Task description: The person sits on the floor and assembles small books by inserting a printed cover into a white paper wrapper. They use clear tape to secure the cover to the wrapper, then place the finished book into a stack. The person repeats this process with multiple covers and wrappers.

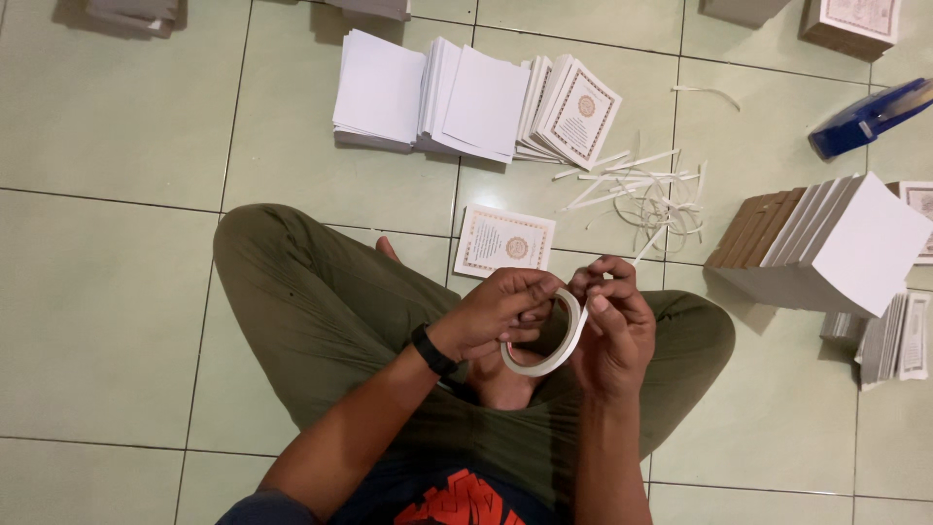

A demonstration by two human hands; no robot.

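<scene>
I sit cross-legged on a tiled floor and hold a white roll of tape [556, 352] above my lap. My left hand [498, 313] grips the roll from the left, fingers curled over its rim. My right hand [612, 326] pinches at the top of the roll, thumb and fingertips together at its edge. A black band is on my left wrist. Just beyond my hands, a white card with an ornate brown border [504, 240] lies flat on the floor.
Stacks of white sheets [428, 97] and bordered cards [573, 112] lie ahead. Peeled white tape strips [641, 190] are scattered to the right. A row of white and brown booklets [826, 243] stands at right, near a blue dispenser [868, 117].
</scene>
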